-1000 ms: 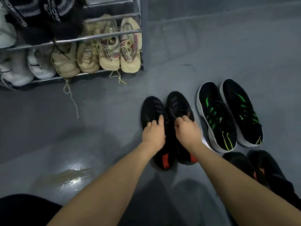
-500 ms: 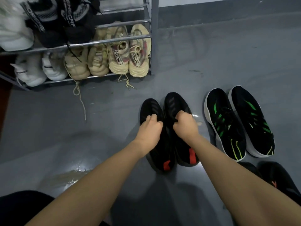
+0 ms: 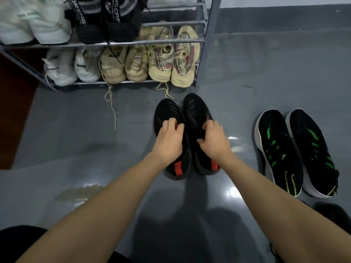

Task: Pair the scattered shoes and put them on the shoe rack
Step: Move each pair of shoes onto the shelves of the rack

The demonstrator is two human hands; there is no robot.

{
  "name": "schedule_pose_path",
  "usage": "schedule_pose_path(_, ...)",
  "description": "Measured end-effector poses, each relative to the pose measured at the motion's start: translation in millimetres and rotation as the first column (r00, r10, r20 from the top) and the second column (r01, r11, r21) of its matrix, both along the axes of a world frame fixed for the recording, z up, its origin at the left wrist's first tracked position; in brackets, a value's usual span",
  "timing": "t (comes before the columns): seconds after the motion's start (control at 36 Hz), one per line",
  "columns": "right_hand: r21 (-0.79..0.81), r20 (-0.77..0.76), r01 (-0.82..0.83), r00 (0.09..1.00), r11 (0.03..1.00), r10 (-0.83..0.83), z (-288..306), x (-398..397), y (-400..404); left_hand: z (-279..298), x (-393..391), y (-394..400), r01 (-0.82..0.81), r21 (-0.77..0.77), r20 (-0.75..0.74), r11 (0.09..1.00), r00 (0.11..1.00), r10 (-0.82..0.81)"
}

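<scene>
Fingers (image 3: 173, 123) of left hand (image 3: 169, 138) curled into left black shoe (image 3: 167, 114); right hand (image 3: 213, 140) gripped right black shoe (image 3: 195, 112). Shoe rack (image 3: 201, 41) beyond fingertips.

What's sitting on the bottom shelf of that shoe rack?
On the shoe rack's bottom shelf stand a white pair, a beige pair and a cream pair with pink patches, toes outward. Their heels are hidden behind the upper rail and shoes above.

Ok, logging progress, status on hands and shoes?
Left hand grips left black-red shoe. Right hand grips right one. Both shoes on floor. Loose cream lace trails before rack.
</scene>
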State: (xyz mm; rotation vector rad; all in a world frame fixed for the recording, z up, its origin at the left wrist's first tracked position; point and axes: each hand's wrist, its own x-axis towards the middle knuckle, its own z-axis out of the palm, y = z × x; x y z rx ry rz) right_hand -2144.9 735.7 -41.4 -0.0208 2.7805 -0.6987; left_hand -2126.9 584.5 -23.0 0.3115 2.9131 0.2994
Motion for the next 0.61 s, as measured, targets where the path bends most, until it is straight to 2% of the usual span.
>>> schedule_pose_path(0.11,0.241,-0.016,-0.130,0.990,0.962,0.138,0.0,21.8,13.6,-2.5,22.8,12.5,-0.025,-0.020,-0.095,0.999,0.995,0.023)
schedule_pose_path(0.19,0.356,0.032,-0.212,0.976,0.910,0.215,-4.2,38.4,22.3,-0.7,35.3,21.2,-0.096,-0.028,0.026,0.995,0.995,0.097)
schedule_pose_path(0.31,0.317,0.052,-0.244,0.969,0.916,0.240,-0.7,45.3,28.6,5.8,47.6,25.3,-0.234,-0.002,0.169,0.972,0.958,0.231)
schedule_pose_path(0.39,0.156,0.112,-0.233,0.970,0.960,0.217,4.5,40.5,32.1,2.9,49.6,23.4,-0.239,0.007,0.214,0.971,0.949,0.232)
schedule_pose_path(0.44,0.143,0.113,-0.274,0.959,0.951,0.260,5.2,40.0,34.7,-2.0,51.2,22.4,-0.194,-0.029,0.230,0.981,0.953,0.196)
schedule_pose_path(0.53,0.273,0.071,-0.384,0.922,0.882,0.380,3.7,41.3,34.2,-9.1,55.7,19.7,-0.149,-0.047,0.254,0.988,0.955,0.156)
schedule_pose_path(0.58,0.404,-0.044,-0.419,0.879,0.813,0.475,0.4,42.8,33.5,-9.5,56.5,17.1,-0.127,-0.021,0.238,0.992,0.963,0.128)
schedule_pose_path(0.61,0.418,-0.117,-0.407,0.863,0.812,0.492,-0.4,43.7,33.2,-7.8,56.0,16.0,-0.103,-0.010,0.210,0.995,0.972,0.103)
